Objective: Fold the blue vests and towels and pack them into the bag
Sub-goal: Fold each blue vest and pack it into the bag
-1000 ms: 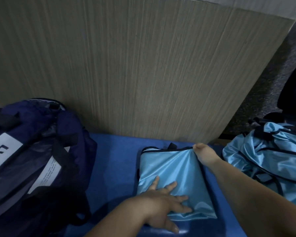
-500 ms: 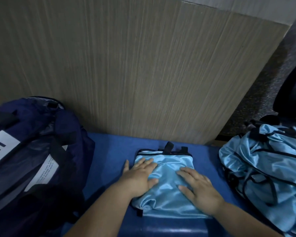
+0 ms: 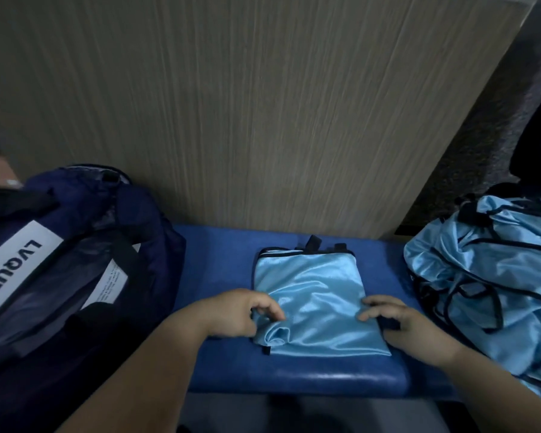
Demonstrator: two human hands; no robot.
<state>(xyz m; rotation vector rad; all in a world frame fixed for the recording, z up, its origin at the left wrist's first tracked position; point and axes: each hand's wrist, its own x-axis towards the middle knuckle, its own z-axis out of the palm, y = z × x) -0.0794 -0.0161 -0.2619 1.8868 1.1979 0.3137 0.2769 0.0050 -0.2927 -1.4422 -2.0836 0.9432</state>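
Pale blue satin, the folded vest (image 3: 313, 295) lies flat on the bench (image 3: 219, 254), between the navy bag (image 3: 75, 245) to the left and the loose pile of vests (image 3: 487, 264) to the right. The left hand (image 3: 241, 310) curls its fingers over the vest's left edge and the right hand (image 3: 400, 320) over its right edge, both seemingly pinching the cloth, though blur hides the fingertips. Folding looks done; next, the vest needs lifting level and carrying left into the bag without the slippery folds sliding apart.
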